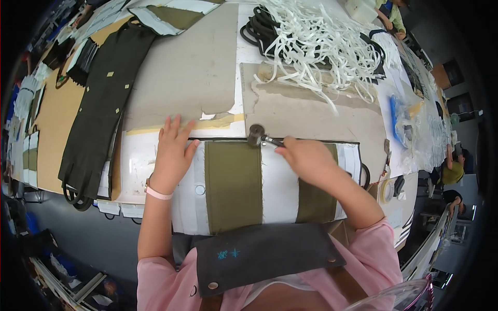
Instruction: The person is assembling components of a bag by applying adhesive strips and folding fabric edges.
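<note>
At left, a dark handled bag (104,111); next, the left hand (174,150), grip spread wide, at the upper left corner of an olive-and-white panel (233,186). The panel lies along the near side of the surface (136,166). At its top edge is the head of a hammer (265,138), enclosed at the handle by the grip of the right hand (310,160).

1. Hammer (255,136): head looks like dark, slightly shiny metal.
2. Panel (233,186): matt olive cloth, with smoother white strips (280,186) whose edges fray.
3. Board (316,120): matt grey, like card, torn and rough along one edge.
4. Ribbons (327,44): smooth, white, faintly glossy.
5. Plastic bag (418,129): clear, crinkled, glossy.
6. Apron (270,254): smooth, matt dark cloth, with shiny metal snaps (212,285).
</note>
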`<state>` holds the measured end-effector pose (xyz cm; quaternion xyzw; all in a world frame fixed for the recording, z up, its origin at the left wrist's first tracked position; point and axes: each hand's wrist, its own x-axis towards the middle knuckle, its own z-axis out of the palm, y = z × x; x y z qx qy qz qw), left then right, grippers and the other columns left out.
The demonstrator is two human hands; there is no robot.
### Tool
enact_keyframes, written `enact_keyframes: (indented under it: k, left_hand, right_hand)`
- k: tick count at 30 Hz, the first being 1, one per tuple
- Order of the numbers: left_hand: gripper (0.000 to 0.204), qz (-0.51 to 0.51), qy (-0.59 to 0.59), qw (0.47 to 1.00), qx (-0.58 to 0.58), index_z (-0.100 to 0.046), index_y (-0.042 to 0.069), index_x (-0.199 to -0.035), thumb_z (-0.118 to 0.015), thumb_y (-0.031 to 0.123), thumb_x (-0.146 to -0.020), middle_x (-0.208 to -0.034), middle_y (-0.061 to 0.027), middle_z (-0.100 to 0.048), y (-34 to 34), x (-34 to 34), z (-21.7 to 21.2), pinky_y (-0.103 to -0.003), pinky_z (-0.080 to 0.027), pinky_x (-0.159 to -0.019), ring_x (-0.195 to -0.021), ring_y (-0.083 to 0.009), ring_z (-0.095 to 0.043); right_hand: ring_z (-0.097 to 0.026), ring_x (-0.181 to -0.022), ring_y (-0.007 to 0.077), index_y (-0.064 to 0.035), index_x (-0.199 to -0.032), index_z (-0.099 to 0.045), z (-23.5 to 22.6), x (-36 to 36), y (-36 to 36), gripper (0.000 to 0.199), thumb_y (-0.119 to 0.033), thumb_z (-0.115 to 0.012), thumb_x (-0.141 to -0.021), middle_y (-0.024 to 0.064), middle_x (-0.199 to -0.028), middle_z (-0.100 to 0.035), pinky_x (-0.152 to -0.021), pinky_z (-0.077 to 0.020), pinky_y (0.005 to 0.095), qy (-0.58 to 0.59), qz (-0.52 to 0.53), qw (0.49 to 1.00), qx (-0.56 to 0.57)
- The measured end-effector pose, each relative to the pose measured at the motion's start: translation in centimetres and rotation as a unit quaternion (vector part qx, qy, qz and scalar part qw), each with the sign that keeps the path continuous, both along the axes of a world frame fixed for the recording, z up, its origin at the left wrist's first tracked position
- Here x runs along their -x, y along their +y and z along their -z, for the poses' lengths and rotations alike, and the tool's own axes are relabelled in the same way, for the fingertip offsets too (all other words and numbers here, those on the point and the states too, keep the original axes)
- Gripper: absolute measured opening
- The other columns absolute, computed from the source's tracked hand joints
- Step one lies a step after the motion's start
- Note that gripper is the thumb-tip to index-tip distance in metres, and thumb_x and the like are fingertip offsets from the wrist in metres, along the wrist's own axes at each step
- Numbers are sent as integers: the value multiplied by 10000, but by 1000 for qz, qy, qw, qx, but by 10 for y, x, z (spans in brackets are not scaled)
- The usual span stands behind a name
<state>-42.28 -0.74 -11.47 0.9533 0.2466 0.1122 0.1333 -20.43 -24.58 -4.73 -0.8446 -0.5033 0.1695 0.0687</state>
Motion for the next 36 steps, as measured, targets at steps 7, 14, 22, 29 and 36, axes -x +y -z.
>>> enact_keyframes:
  k: [7, 14, 22, 29, 36]
  left_hand:
    - [426, -78, -137, 969, 189, -573, 65, -1347, -634, 143, -932, -1460, -230, -464, 18, 32, -27, -430, -348, -1126, -1383, -386, -406]
    - [252, -102, -218, 938, 248, -698, 34, -1116, -673, 83, -869, -1294, -107, -625, 35, 53, 11, -365, -422, -1034, -1219, -291, -536]
    - [112, -94, -207, 949, 217, -707, 23, -943, -693, 81, -849, -1265, -100, -636, 47, 47, 23, -361, -451, -974, -1162, -281, -545]
    - [98, -73, -210, 962, 157, -703, 23, -863, -698, 118, -842, -1178, -156, -677, 48, 42, 16, -402, -460, -959, -1122, -327, -594]
    - [297, -193, -269, 789, 517, -609, -9, -1246, -582, 146, -994, -1226, -101, -642, 6, 110, -7, -314, -490, -967, -1137, -183, -608]
  right_hand:
    - [-603, -590, 410, -15, -889, -513, 15, 19, -16, 365, -353, -482, -1025, 174, -633, -608, -520, -460, 508, -36, 70, 995, -63]
    - [-590, -562, 399, -22, -882, -498, -28, 37, 41, 361, -355, -499, -1021, 153, -598, -581, -533, -453, 496, 53, -39, 992, -105]
    - [-619, -637, 420, -11, -911, -508, 22, 60, 121, 332, -322, -489, -1025, 195, -679, -631, -573, -473, 513, 59, -102, 993, -29]
    - [-682, -771, 385, 18, -984, -579, 4, 73, 111, 353, -314, -466, -1022, 213, -777, -673, -665, -516, 519, 54, -110, 992, -30]
    - [-652, -745, 432, -33, -914, -572, 5, 16, 21, 351, -370, -515, -993, 204, -761, -665, -679, -499, 540, 49, 42, 992, -104]
